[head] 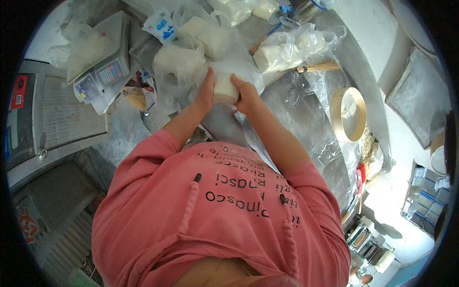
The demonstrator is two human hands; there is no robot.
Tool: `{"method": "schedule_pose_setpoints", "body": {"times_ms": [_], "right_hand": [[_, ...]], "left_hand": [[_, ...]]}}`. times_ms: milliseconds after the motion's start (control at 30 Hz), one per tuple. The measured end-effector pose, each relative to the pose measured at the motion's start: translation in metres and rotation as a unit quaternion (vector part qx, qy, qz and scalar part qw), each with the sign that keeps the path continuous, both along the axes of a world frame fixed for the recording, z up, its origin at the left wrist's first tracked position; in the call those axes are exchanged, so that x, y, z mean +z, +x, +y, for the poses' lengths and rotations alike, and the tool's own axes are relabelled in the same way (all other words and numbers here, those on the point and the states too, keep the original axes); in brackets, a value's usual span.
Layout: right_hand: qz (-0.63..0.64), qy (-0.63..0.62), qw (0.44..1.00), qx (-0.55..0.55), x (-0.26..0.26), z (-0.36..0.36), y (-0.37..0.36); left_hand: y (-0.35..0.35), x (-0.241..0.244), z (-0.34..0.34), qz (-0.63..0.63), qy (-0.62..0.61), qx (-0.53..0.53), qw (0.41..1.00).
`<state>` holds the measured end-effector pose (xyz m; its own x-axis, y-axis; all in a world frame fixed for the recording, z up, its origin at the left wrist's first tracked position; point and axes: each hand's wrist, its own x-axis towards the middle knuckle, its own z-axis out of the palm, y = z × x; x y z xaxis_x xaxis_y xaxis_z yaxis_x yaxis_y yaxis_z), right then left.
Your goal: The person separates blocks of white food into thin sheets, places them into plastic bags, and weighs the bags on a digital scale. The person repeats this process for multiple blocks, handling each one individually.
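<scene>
Between my left hand [205,89] and my right hand [246,94] is a pale white block [225,88], pressed from both sides; it looks partly within a clear plastic bag [251,73]. The block's exact material cannot be told. Just beyond my left hand stand clear plastic bags with pale contents [178,57], and more bagged white blocks [211,37] lie further off. Another clear bag of white blocks [274,53] is beyond my right hand. My fingertips on the far side are partly hidden.
A digital scale [104,77] with a plastic bag on its pan stands at the left. Small straw brushes [321,66] and a round wooden-rimmed sieve [333,114] lie on the dark worktop [297,104] at the right. A red-bristled brush [361,174] is near the worktop's right edge.
</scene>
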<state>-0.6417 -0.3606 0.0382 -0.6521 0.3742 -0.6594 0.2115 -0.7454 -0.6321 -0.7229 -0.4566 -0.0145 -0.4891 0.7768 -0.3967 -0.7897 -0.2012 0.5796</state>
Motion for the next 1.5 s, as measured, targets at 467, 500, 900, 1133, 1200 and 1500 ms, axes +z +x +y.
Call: {"method": "schedule_pose_setpoints", "body": {"times_ms": [467,500,900,1133,1200,1500], "right_hand": [[-0.244,0.555,0.674,0.422,0.004,0.046,-0.013],[-0.246,0.508,0.701,0.437,0.020,0.037,-0.012],[-0.257,0.615,0.631,0.396,0.001,0.047,-0.013],[-0.027,0.205,0.955,0.212,-0.095,0.035,-0.025],[-0.155,0.314,0.888,0.297,-0.067,0.041,-0.026],[-0.038,0.461,0.865,0.196,-0.114,0.040,-0.003]], "left_hand": [[-0.011,0.064,-0.022,0.070,-0.383,-0.074,0.918],[-0.007,0.061,-0.024,0.074,-0.361,-0.049,0.928],[-0.010,0.017,0.004,-0.075,-0.185,0.059,0.978],[-0.012,0.013,0.001,-0.087,-0.202,0.061,0.974],[-0.014,0.021,-0.004,-0.074,-0.197,0.050,0.976],[-0.013,-0.016,-0.003,0.250,-0.221,-0.088,0.939]]}}
